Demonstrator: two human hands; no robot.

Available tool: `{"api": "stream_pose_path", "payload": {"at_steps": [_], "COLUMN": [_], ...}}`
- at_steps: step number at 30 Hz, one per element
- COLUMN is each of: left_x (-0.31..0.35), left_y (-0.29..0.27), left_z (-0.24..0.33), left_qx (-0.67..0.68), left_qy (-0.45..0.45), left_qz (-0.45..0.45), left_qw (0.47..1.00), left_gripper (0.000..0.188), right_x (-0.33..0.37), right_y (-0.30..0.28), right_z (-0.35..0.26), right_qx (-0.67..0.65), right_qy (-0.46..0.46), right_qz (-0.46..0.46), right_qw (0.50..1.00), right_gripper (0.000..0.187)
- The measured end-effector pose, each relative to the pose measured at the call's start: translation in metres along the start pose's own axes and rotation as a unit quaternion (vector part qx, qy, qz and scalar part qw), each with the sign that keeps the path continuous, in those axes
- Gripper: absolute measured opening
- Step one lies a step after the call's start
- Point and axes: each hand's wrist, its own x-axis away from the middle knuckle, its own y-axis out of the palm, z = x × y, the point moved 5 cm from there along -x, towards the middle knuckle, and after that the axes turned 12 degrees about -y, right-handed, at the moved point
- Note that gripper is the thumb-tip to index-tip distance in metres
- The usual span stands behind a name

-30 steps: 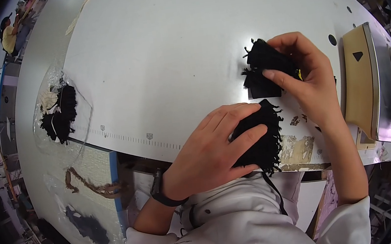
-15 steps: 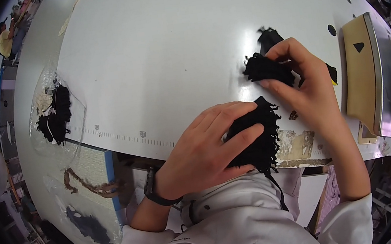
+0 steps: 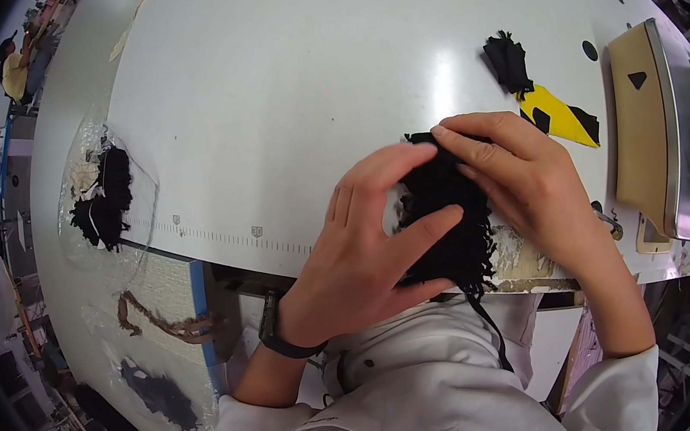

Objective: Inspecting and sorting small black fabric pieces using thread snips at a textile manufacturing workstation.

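A thick stack of black fabric pieces [image 3: 447, 215] with frayed thread ends lies at the table's near edge. My left hand [image 3: 375, 242], a black band on its wrist, is wrapped round the stack from the left, thumb and fingers on its top and side. My right hand [image 3: 521, 162] has come onto the far right of the stack, its fingers pressed together on the black fabric there. What lies beneath its fingertips is partly hidden. Farther right lie a small black fabric bundle [image 3: 506, 62] and a yellow and black fabric piece [image 3: 561, 119], both untouched.
At the right stands a beige and metal machine body [image 3: 643, 128]. A clear plastic bag with black bundles [image 3: 109, 194] sits at the left edge of the white table [image 3: 277, 94]. A ruler strip runs along the near edge. A person [image 3: 14, 74] is far left.
My right hand has left the small black bundle on the table, uncovering the yellow piece, and moved left and nearer onto the stack. My left hand stays at the stack, its index finger raised farther.
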Motion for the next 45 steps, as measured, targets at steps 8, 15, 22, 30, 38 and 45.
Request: {"api": "stream_pose_path", "payload": {"at_steps": [8, 15, 22, 30, 38, 45], "left_x": [-0.005, -0.005, -0.007, -0.006, -0.005, -0.007], "left_y": [0.003, 0.003, 0.004, 0.006, 0.005, 0.005], "left_z": [-0.007, -0.006, -0.005, -0.005, -0.003, 0.001], "left_qx": [0.055, 0.061, 0.049, 0.060, 0.048, 0.034], "left_qy": [-0.013, -0.009, -0.011, -0.032, -0.047, -0.027], "left_qz": [-0.034, -0.029, -0.028, 0.004, -0.002, -0.006], "left_qw": [0.998, 0.998, 0.998, 0.998, 0.998, 0.999], "left_gripper": [0.051, 0.051, 0.051, 0.069, 0.071, 0.070], "right_x": [-0.006, -0.004, 0.004, 0.008, 0.009, 0.004], "right_y": [-0.001, -0.001, 0.003, 0.007, -0.001, -0.037], "right_z": [-0.007, -0.002, -0.015, -0.022, -0.016, 0.058], "right_qx": [0.057, 0.018, 0.129, 0.122, 0.014, 0.159], "right_qy": [-0.057, -0.028, -0.124, -0.058, -0.043, 0.265], "right_qz": [-0.001, 0.074, -0.015, -0.169, -0.086, 0.100], "right_qw": [0.997, 0.997, 0.984, 0.976, 0.995, 0.946], "right_gripper": [0.036, 0.029, 0.035, 0.068, 0.065, 0.026]}}
